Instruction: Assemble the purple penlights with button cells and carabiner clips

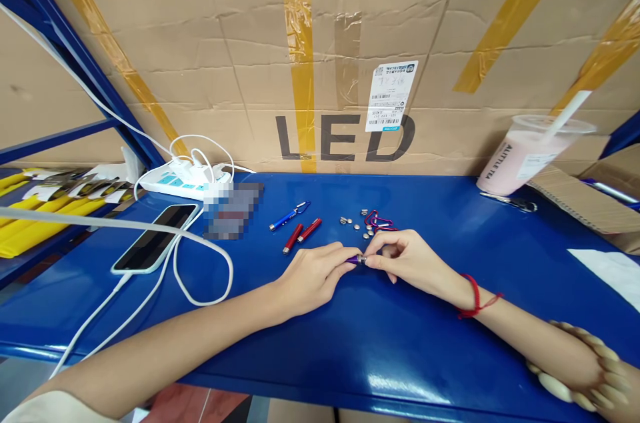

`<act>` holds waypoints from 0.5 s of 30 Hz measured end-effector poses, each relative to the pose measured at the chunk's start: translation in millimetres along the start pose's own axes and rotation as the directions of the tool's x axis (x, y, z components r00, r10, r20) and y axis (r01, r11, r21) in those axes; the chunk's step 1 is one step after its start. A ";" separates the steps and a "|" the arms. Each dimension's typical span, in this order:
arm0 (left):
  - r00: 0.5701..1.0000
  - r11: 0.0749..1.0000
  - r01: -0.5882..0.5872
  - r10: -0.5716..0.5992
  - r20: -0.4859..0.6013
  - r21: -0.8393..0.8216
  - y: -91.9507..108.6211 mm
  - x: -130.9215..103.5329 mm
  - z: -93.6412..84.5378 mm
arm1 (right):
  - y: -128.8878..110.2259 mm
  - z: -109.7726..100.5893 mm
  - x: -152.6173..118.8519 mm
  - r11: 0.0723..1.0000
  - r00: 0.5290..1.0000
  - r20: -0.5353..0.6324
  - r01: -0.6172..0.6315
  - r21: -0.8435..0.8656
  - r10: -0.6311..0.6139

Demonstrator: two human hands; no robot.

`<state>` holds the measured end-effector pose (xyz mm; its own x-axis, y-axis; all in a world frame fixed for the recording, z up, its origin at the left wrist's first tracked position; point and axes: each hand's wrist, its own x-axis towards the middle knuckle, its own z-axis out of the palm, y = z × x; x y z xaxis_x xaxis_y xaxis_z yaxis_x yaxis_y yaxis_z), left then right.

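Note:
My left hand (315,276) is closed around a small purple penlight (353,259), holding it by the body just above the blue tabletop. Its silver end (361,260) points to the right. There, thumb and forefinger of my right hand (407,263) are pinched together; whatever lies between these fingertips is too small to make out. Beyond my hands are several button cells (366,236) and some carabiner clips (383,221), partly behind my right hand. Two red tubes (310,229) (293,239) and a blue penlight (283,219) with a clip lie to the left.
A phone (155,239) on a white cable (200,303) and a power strip (185,179) occupy the left side. At the right stand a pink drink cup (525,156) and a cardboard box (580,199). A large carton (240,76) walls off the back.

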<state>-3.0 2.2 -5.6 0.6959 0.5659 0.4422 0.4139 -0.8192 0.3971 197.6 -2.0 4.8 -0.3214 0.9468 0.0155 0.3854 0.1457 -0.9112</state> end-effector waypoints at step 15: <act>0.999 1.000 -0.005 0.005 0.031 -0.006 -0.1 -0.3 -1.7 | 1.9 -0.2 1.4 1.000 1.000 0.019 0.009 0.019 -0.009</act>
<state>-4.3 2.3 -4.4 0.7159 0.5588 0.4185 0.4075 -0.8212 0.3995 198.1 -0.3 3.2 -0.3412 0.9399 0.0164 0.3656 0.1488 -0.9188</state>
